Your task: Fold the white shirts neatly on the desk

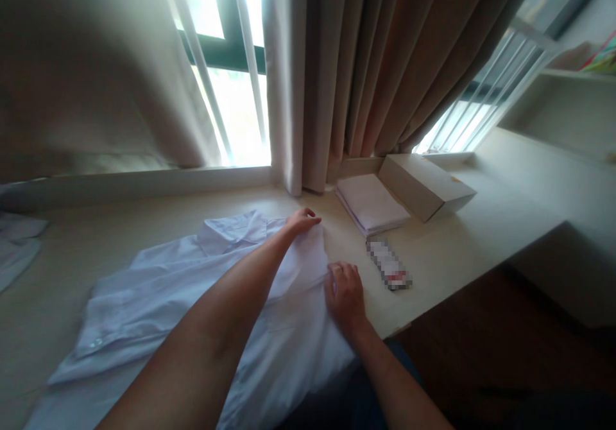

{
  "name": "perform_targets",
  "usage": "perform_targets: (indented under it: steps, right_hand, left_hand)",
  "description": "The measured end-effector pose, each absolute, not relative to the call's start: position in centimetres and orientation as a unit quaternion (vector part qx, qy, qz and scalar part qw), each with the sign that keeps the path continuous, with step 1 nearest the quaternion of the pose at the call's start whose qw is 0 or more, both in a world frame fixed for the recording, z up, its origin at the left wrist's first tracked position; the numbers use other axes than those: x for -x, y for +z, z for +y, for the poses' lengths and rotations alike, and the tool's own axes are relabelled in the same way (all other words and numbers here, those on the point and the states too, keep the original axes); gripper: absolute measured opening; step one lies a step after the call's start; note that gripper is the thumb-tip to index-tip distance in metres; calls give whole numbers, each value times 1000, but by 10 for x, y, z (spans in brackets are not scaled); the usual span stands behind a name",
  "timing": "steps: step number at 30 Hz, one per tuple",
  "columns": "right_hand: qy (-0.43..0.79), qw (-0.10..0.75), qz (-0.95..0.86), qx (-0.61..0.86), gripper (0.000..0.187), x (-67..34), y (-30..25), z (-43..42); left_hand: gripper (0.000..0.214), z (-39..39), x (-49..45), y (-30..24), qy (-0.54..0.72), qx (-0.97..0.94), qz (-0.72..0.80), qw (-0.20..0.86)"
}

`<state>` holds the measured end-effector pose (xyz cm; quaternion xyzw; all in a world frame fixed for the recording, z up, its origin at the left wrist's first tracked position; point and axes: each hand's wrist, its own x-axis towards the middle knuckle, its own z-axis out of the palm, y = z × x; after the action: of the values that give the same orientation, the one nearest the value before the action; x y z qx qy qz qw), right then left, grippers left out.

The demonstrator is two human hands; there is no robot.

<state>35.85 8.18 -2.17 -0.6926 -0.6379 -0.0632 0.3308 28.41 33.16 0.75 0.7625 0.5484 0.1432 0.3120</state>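
A white collared shirt [293, 314] lies spread across the pale desktop, with soft creases. Its collar [231, 231] points to the far side, and a cuff with buttons [99, 340] shows at the left. My left hand [304, 220] reaches across to the shirt's far right corner, its fingers bent over the fabric there. Lower down, my right hand [345, 292] grips the right edge of the shirt with curled fingers. The fingertips of both hands are partly hidden. My left forearm covers some of the middle of the shirt.
Right of the shirt are a stack of folded white cloth [373, 204], a white box [428, 183] and a blurred-out small object [389, 264]. More white fabric [19, 244] lies far left. Curtains [327, 64] hang behind the desk [462, 244], whose front edge drops off at right.
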Motion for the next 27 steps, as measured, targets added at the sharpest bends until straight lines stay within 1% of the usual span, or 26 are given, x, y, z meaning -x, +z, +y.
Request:
perform_targets:
  steps: [3,4,6,8,10,14,16,18,21,24,27]
  right_hand:
    - [-63,336,-650,679,34,-357,-18,81]
    - [-63,331,-652,679,34,-357,-18,81]
    - [-60,315,-655,684,27,-357,-21,83]
    - [-57,299,-649,697,21,-358,-24,85]
    - [-64,288,-637,713,18,-359,-28,87]
    - [-81,275,-611,738,15,-358,-27,88]
    - [-81,262,-600,751,15,-357,-24,87]
    - [-79,248,-597,759,14,-356,-20,86]
    - [-77,230,-607,757,13,-355,-16,85]
    - [-80,221,-608,758,12,-354,-15,85]
    - [-86,216,-605,761,11,-351,-17,83]
  left_hand:
    - [48,336,-287,12,136,-784,515,318]
    - [48,338,-288,12,133,-791,504,319]
    - [43,341,-290,11,126,-800,494,317]
    - [34,343,-291,6,124,-800,502,305]
    - [27,344,-291,-1,133,-795,518,286]
    - [28,337,-290,-9,159,-792,535,247]
    - [30,327,-289,-5,175,-794,537,225]
    - [32,313,-285,2,209,-812,515,179]
    - [36,286,-269,9,238,-870,421,96]
    - [49,258,-244,4,197,-910,360,54]
    - [67,242,-222,-11,121,-922,365,49]
